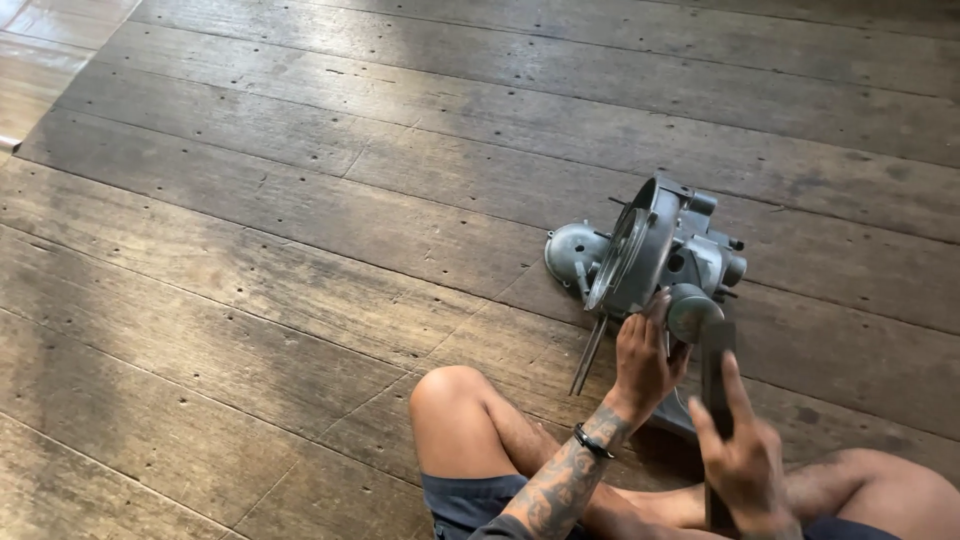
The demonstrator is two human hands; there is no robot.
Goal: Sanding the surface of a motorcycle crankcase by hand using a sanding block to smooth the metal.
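A grey metal engine casing [650, 250] stands tilted on the wooden floor in front of my crossed legs. My left hand [645, 360] grips its lower edge near a round silver part [693, 310]. A thin metal rod [588, 355] hangs down from the casing beside that hand. My right hand [745, 460] is closed around a dark flat bar-shaped tool [716, 370], held upright with its top end against the round part. The tool's lower end is hidden behind my hand.
Worn dark wooden floorboards [300, 250] stretch away to the left and back. My bare knee [450, 395] lies left of the casing. A lighter strip of floor [40, 50] shows at the top left corner.
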